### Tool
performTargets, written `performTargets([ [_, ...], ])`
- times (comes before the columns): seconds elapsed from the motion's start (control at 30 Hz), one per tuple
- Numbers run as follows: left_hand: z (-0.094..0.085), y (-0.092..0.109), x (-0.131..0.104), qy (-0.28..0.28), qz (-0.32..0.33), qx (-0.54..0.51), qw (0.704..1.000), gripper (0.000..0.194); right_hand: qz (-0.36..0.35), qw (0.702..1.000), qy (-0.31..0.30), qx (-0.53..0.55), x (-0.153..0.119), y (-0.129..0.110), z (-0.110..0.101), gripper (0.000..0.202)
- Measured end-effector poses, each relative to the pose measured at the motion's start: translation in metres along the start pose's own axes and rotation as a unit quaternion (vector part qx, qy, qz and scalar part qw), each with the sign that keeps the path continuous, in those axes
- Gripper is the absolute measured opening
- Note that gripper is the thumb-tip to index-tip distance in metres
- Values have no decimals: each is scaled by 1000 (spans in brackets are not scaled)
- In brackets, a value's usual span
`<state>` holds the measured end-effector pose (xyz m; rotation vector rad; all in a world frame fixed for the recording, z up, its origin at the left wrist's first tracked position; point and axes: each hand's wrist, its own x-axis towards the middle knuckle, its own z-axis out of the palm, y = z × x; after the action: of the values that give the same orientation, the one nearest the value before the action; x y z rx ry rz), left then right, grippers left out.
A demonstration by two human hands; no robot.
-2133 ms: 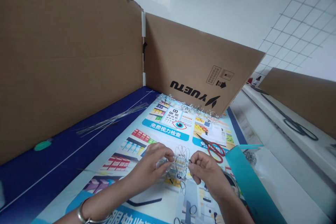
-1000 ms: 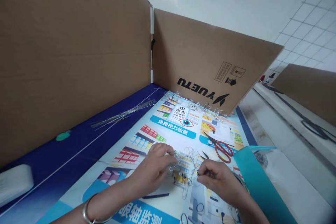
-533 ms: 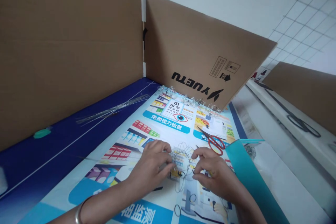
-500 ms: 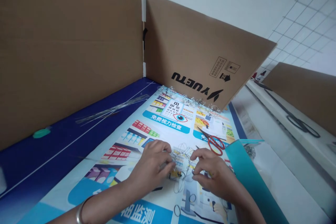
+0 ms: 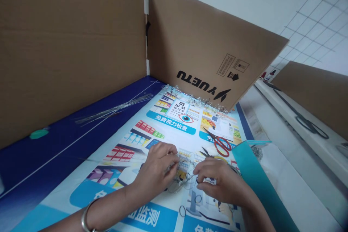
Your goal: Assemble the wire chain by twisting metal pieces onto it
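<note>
Between my hands, thin looped wires (image 5: 187,163) form a loose tangle over the printed sheet (image 5: 174,137). My left hand (image 5: 160,165), with a silver bangle on its wrist, pinches the tangle's left side. The fingertips of my right hand (image 5: 217,179) are curled and pressed together at its right side, on a strand of wire. Dark-tipped pliers (image 5: 208,153) with yellow handles lie partly hidden behind my right hand. Beyond them are red-handled scissors (image 5: 221,145), blades apart. A dark ring (image 5: 182,211) lies below the tangle.
Cardboard panels (image 5: 212,43) stand behind and at the left. Small wire pieces (image 5: 201,100) line the back panel's foot. A bundle of straight wires (image 5: 114,108) lies on the blue strip at left. A teal box (image 5: 261,177) sits at right.
My right hand has moved slightly left, toward my left hand, and more of the pliers shows behind it. The view has shifted a little.
</note>
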<state>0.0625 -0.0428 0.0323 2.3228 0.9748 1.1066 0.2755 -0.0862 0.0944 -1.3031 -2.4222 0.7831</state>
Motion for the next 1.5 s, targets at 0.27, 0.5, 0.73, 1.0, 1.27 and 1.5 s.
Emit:
performTargets([
  [0.27, -3, -7, -1, -12, 79, 64, 995, 20, 53, 997, -53, -10, 3, -6, 11, 6],
  [0.5, -2, -14, -14, -63, 155, 184, 969, 21, 54, 993, -80, -66, 6, -5, 32, 5],
  [0.73, -5, -21, -12, -160, 155, 255, 941, 18, 42, 992, -78, -92, 7, 2, 46, 5],
  [1.0, -9, -39, -7, -114, 161, 234, 952, 19, 39, 999, -5, -34, 9, 3, 50, 6],
  [1.27, -20, -49, 2, -74, 113, 192, 972, 18, 76, 988, 136, 18, 37, 11, 61, 7],
  [1.5, -24, -54, 3, -82, 89, 158, 980, 17, 46, 990, 136, 0, 80, 6, 83, 11],
])
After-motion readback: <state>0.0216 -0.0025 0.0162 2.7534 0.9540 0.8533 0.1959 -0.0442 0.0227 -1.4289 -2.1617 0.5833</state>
